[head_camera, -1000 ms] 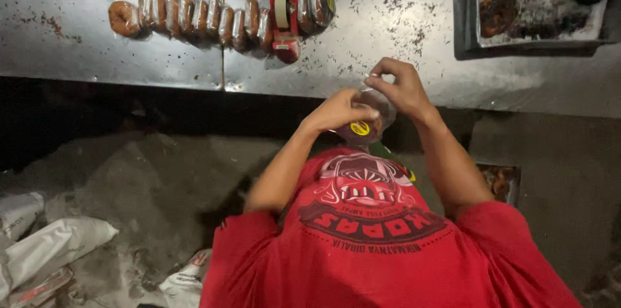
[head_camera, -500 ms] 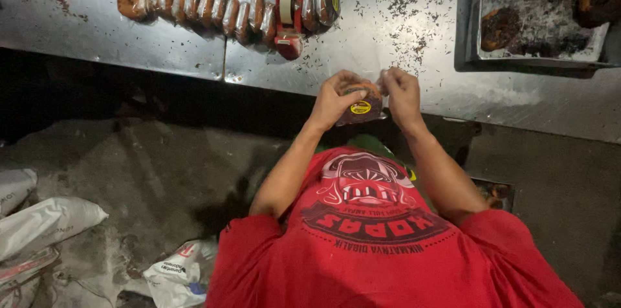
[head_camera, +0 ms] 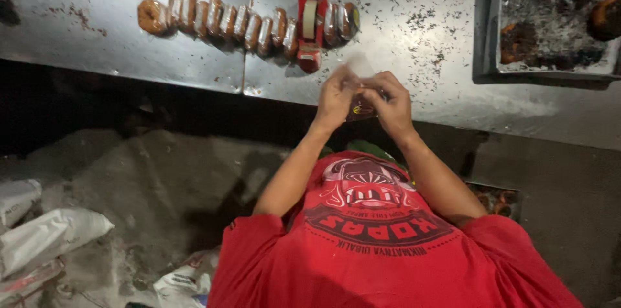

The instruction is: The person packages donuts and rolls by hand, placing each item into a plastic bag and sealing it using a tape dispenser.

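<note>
The person in the red shirt (head_camera: 381, 250) is standing at the steel table (head_camera: 414, 36) with both hands raised together over its near edge. The left hand (head_camera: 335, 98) and the right hand (head_camera: 388, 104) are meeting around a small clear-wrapped packet (head_camera: 359, 109), which is sitting between the two palms, above the table's front edge. The fingers of both hands are curling inward and pinching the wrapper at its top; a pale, blurred flap of plastic (head_camera: 359, 65) is showing just above the fingertips. The packet's contents are too hidden to identify.

On the table, behind the hands, a red tape dispenser (head_camera: 312, 23) is lying across a row of wrapped round pastries (head_camera: 246, 20), which is running leftward from it. A metal tray (head_camera: 550, 23) holding dark crumbs and dark round pieces is sitting at the table's right end, well apart from the hands. White sacks (head_camera: 45, 237) are lying on the floor at the left.
</note>
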